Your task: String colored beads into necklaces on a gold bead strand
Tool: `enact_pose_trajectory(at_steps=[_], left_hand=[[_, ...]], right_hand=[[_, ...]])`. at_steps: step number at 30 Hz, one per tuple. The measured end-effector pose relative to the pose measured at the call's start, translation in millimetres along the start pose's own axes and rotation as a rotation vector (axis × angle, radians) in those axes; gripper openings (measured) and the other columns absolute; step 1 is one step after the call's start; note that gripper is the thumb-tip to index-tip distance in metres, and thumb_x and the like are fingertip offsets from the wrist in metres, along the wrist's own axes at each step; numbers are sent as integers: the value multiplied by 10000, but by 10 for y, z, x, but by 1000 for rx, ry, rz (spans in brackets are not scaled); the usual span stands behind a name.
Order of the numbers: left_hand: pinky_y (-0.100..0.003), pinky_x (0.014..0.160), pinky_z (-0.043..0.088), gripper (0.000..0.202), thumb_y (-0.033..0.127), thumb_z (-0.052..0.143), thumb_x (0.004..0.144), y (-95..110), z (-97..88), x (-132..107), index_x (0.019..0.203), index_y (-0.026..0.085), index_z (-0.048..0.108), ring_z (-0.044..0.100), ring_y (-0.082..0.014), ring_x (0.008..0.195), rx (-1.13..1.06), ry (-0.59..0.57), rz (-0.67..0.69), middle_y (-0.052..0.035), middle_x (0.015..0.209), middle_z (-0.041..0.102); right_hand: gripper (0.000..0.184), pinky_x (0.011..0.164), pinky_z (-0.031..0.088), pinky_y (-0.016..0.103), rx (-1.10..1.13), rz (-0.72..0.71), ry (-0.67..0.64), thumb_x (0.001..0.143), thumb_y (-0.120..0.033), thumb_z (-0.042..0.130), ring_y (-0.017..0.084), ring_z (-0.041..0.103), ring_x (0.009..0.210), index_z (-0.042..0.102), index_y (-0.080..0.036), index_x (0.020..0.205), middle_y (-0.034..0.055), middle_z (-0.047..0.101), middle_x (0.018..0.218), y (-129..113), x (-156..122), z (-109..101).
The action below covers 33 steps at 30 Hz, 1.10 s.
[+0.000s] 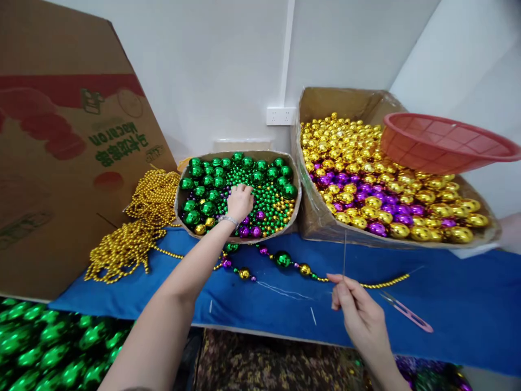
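My left hand [240, 202] reaches down into a box [177, 203] of shiny beads, its fingers curled and fingertips hidden. Around it lie small green beads [240, 175], large green balls [207, 208] and a few purple balls [255, 231]. My right hand [360, 309] is closed in a pinch on a thin, upright needle [344, 255] over the blue cloth [280, 309]. A strung bead strand with a green ball [282, 259] and a gold ball [305, 269] runs behind that hand. Another strand end with a gold ball [244, 273] trails loose white thread [283, 291].
Pink thread snips [411, 315] lie right of my right hand. A larger box [315, 217] of gold and purple balls stands back right, with a red basket [443, 144] over it. Gold bead strands [122, 250] lie left, beside a tall carton [61, 163]. Green balls [52, 347] fill the lower left.
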State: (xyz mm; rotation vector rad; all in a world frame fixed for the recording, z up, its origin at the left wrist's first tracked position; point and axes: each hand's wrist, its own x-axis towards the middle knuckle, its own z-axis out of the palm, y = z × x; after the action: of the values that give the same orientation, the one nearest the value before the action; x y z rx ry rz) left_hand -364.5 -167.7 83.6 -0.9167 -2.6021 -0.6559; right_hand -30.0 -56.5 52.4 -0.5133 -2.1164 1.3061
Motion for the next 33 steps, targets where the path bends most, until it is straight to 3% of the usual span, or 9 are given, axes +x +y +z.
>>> enact_pose_trajectory(at_steps=[3, 6, 8, 10, 13, 16, 19, 24, 33], left_hand=[[-453, 847, 409, 410, 349, 514, 839, -43, 30, 176, 1213, 183, 552, 406, -368, 1148, 116, 47, -118, -185, 1271, 483], [-484, 871, 407, 423, 390, 507, 845, -125, 59, 277, 1208, 178, 550, 478, -354, 1084, 58, -101, -207, -180, 1131, 559], [-480, 908, 401, 406, 362, 536, 835, -157, 54, 260, 1192, 170, 555, 510, -328, 1066, -57, -121, -210, -161, 1092, 566], [-463, 932, 409, 411, 323, 577, 815, -142, -3, 156, 1194, 167, 545, 514, -299, 1080, -282, -57, -209, -146, 1113, 551], [-412, 870, 480, 417, 306, 595, 810, -20, -195, -160, 1206, 205, 511, 552, -230, 1023, -849, -21, -288, -104, 1132, 546], [-374, 821, 520, 370, 304, 607, 800, 148, -404, -581, 1151, 228, 516, 596, -187, 939, -1360, -165, -399, -68, 1088, 580], [-375, 826, 527, 340, 323, 628, 786, 266, -493, -949, 1093, 228, 516, 627, -181, 894, -1613, -224, -540, -50, 1055, 609], [-409, 865, 508, 305, 303, 651, 782, 352, -449, -1250, 1042, 230, 509, 655, -206, 910, -1769, -204, -643, -34, 1016, 641], [-410, 858, 508, 273, 281, 647, 786, 389, -464, -1331, 1035, 236, 544, 646, -195, 909, -1798, -179, -656, -34, 1016, 645]], right_hand=[[281, 541, 445, 233, -28, 8, -34, 930, -364, 436, 120, 534, 540, 622, -194, 1054, -20, 528, 596, 39, -2, 16], [298, 531, 440, 225, -67, 29, -103, 934, -371, 418, 119, 536, 533, 622, -192, 1057, -21, 530, 593, 56, -15, 59], [302, 539, 440, 228, -128, 27, -152, 939, -369, 403, 123, 547, 540, 610, -198, 1077, -17, 546, 608, 53, -29, 100], [293, 563, 448, 235, -199, 18, -198, 943, -363, 391, 134, 573, 571, 596, -205, 1079, 0, 586, 656, 43, -44, 147], [263, 605, 466, 240, -248, -5, -253, 948, -345, 373, 146, 612, 633, 583, -209, 1026, 23, 634, 728, 17, -61, 230], [236, 619, 477, 237, -239, -70, -290, 947, -331, 372, 147, 631, 637, 571, -214, 994, 16, 646, 715, -25, -65, 320], [211, 636, 482, 249, -257, -176, -286, 942, -320, 392, 151, 638, 646, 571, -219, 989, 28, 673, 766, -70, -61, 393], [184, 633, 466, 242, -275, -307, -238, 944, -261, 411, 139, 632, 663, 576, -190, 985, 46, 682, 799, -79, -81, 443], [143, 613, 472, 229, -311, -362, -232, 931, -189, 447, 124, 641, 655, 575, -189, 994, 14, 679, 782, -34, -142, 450]])
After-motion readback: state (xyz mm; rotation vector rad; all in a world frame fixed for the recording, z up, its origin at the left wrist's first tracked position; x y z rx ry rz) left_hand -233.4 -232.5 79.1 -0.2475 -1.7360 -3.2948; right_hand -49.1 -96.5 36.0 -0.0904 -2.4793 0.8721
